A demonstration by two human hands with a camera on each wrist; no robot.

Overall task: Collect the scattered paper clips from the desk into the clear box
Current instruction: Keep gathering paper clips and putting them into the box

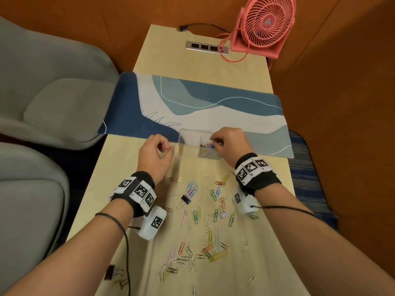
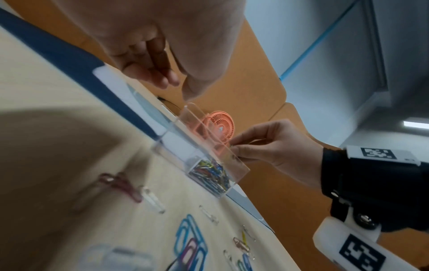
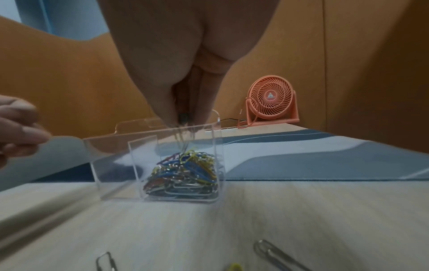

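Your right hand (image 1: 229, 144) sits just right of centre in the head view, over the clear box (image 1: 190, 135); its fingers (image 3: 169, 110) are pinched together at the box rim, w/ thin silver wire hanging from the tips into the box. It looks like a paper clip or two, but the wrist view is too blurred to count. Your left hand (image 1: 156, 154) hangs just left of the box, not touching it; fingers curled in loosely, thumb near the forefinger, nothing visible in them.

The box stands on the counter (image 1: 128, 189) at the near edge of the blue-and-grey desk mat (image 1: 192, 103), centre of frame. It has two compartments: the right one holds a heap of coloured clips (image 3: 185, 170), the left one shows bare.

Scattered paper clips (image 1: 205, 227) cover the lower middle of the head view, between your forearms: blue, green, yellow, pink, silver. A black binder clip (image 1: 185, 200) lies among them, a lilac one (image 1: 224, 214) a bit right of it, and more dark binder clips (image 1: 112, 274) at the lower left counter edge.

Pink desk fan (image 1: 267, 24) at upper right, cable looping near the power strip (image 1: 207, 47). Grey chairs (image 1: 53, 92) fill the left side.
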